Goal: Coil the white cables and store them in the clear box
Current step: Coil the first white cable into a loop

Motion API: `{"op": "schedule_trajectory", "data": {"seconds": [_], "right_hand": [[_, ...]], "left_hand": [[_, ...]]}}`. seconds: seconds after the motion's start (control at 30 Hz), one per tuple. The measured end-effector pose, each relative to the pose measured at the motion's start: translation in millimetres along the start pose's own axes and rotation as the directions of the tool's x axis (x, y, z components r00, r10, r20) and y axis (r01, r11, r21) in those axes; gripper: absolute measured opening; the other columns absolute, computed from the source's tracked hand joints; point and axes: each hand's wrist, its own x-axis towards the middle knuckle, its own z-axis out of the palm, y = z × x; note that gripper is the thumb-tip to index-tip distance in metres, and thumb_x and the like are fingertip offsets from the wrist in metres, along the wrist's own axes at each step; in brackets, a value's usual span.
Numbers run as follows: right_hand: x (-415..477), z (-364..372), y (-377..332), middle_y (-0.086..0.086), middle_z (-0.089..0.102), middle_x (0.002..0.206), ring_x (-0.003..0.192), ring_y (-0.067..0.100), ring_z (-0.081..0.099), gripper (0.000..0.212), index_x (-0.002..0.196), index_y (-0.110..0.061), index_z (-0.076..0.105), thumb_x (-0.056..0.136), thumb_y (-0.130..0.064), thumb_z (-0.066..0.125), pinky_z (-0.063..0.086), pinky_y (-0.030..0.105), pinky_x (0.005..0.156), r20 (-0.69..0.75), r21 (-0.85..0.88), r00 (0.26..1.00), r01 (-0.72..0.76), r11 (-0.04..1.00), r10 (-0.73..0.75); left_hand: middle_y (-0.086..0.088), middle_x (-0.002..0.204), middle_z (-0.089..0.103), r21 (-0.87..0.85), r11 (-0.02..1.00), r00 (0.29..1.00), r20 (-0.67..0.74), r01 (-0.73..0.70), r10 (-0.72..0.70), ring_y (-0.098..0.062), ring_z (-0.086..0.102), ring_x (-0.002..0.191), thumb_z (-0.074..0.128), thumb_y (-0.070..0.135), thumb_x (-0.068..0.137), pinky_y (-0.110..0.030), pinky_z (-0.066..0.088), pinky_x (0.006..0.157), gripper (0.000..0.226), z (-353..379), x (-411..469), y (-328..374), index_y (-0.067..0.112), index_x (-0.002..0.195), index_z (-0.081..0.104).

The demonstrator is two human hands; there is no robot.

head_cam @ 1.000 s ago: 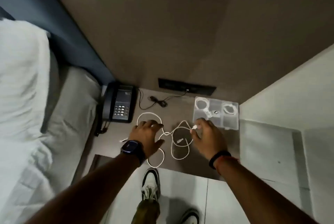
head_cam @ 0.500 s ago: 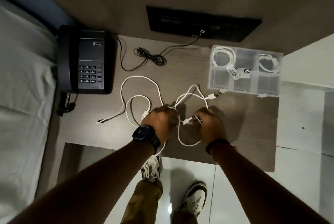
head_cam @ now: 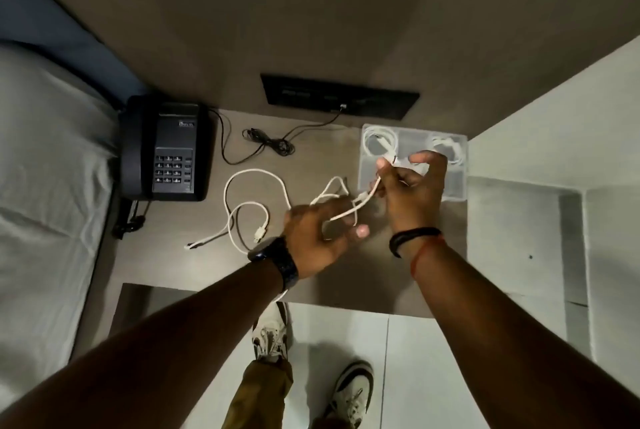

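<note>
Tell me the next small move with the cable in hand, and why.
Probably wind a first loop: the right hand pinches one end of the white cable over the clear box, the left hand holds it lower, and it runs uncoiled between them.

Wall: plain brown-grey wall, dimly lit.
Panel: black socket panel at the wall's foot, black cord plugged in.
Surface: wood-grain bedside surface, carrying a black telephone.
Bed: pale sheet, blue headboard, on the left.
Floor: pale tiles.
</note>
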Motion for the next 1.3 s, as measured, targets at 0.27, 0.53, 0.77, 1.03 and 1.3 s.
{"op": "schedule_trajectory", "data": {"seconds": [0.27,0.53,0.77,1.03,1.3], "right_hand": [[-7.0,-31.1,-171.3,0.002,0.054,0.083,0.076,0.020,0.061,0.032,0.110,-0.022,0.049,0.085,-0.009,0.063,0.053,0.037,0.084,0.028,-0.309,0.977,0.208,0.928,-0.210],[-43.5,-48.6,-386.5,-0.003,0.070,0.077,0.076,0.003,0.066,0.049,0.074,-0.010,0.069,0.096,-0.044,0.040,0.047,0.014,0.076,0.444,-0.141,0.873,0.290,0.947,-0.201],[-81.9,-75.3,-554.5,-0.008,0.023,0.040,0.030,0.007,0.019,0.045,0.056,-0.015,0.042,0.094,-0.037,0.049,0.022,0.016,0.036,0.606,0.096,0.755,0.243,0.965,-0.251],[-170.7,-94.4,-664.8,-0.004,0.017,0.041,0.034,0.010,0.013,0.055,0.052,-0.014,0.043,0.087,-0.056,0.044,0.012,0.019,0.038,0.954,0.238,0.178,0.047,0.970,-0.243],[-204.8,-116.4,-747.4,-0.002,0.040,0.058,0.042,0.011,0.030,0.008,0.087,-0.020,0.048,0.087,-0.013,0.053,0.027,0.022,0.042,0.292,0.888,0.583,0.129,0.441,-0.758]], "left_hand": [[0.010,0.047,0.047,-0.074,0.994,0.979,-0.193,-0.079,0.063,-0.005,0.045,0.049,0.034,0.056,0.088,-0.028,0.040,0.055,0.044,-93.1,4.2,134.1,0.027,0.057,0.047],[0.015,0.048,0.052,0.066,0.944,0.883,-0.339,-0.323,0.325,0.000,0.045,0.046,0.036,0.056,0.091,-0.028,0.037,0.054,0.041,-239.9,-10.0,314.8,0.041,0.060,0.056],[0.006,0.046,0.035,0.164,0.889,0.698,-0.565,-0.427,0.440,-0.014,0.033,0.044,0.032,0.067,0.084,-0.032,0.031,0.051,0.063,-335.1,-41.0,444.6,0.015,0.051,0.041],[0.010,0.041,0.035,-0.109,0.739,0.617,-0.638,-0.665,0.461,-0.012,0.032,0.044,0.044,0.054,0.091,-0.026,0.029,0.051,0.061,-377.1,-89.2,568.9,0.020,0.040,0.039],[0.011,0.036,0.024,-0.024,0.832,0.646,-0.643,-0.554,0.412,-0.011,0.019,0.037,0.052,0.053,0.085,-0.021,0.020,0.043,0.061,-381.4,-116.9,593.7,0.021,0.041,0.026]]}}
